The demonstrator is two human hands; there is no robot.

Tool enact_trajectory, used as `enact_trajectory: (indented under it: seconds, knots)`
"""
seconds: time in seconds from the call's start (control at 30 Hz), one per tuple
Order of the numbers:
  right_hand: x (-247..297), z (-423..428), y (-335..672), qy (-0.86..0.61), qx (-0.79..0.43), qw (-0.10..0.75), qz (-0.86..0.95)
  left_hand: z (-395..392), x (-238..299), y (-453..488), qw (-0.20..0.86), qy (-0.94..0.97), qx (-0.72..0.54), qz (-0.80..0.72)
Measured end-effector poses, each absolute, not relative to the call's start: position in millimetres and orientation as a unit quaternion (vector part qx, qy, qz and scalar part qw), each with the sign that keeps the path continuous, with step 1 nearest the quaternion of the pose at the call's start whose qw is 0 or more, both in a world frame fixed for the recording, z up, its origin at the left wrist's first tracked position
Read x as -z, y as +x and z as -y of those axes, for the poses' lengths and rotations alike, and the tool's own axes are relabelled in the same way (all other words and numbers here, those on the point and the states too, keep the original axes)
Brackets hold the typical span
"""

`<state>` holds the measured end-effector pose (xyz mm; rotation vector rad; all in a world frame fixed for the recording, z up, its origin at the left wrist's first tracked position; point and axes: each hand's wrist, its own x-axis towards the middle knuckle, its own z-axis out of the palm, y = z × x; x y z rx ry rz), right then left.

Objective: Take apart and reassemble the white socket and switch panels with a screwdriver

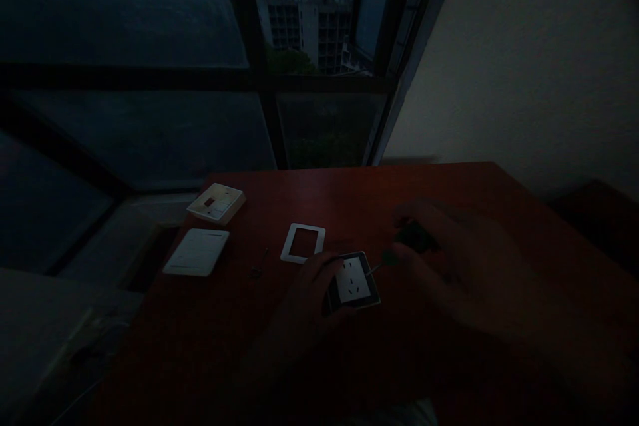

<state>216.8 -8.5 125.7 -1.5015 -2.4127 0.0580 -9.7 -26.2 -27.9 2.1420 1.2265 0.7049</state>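
A wall socket (353,279) with a white face and dark surround lies on the reddish-brown table. My left hand (314,293) grips it by its left side, fingers over the far edge and thumb at the near one. From the right, my right hand (464,266) is closed on the green handle of a screwdriver (390,257). Its thin shaft reaches the right edge of the socket's white face; whether the tip touches a screw is too dark to tell. Just beyond my left fingers lies a white square frame (286,247).
Several small screws (257,271) lie left of my left hand. At the table's left edge are a white switch plate (197,253) and a cream mounting box (217,204). Behind the table (359,193) stand windows (319,126) and a pale wall (514,66).
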Motion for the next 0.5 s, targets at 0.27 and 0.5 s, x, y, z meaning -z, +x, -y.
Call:
enact_trajectory:
  seconds: [0.27, 0.5]
  knots:
    - [-126.8, 11.1, 212.9, -0.584, 0.056, 0.122, 0.801, 26.1, 27.3, -9.5, 0.288, 0.793, -0.265, -0.468]
    - [-125.2, 10.4, 210.5, -0.572, 0.021, 0.130, 0.809, 25.3, 30.5, -10.8, 0.290, 0.793, -0.274, -0.460]
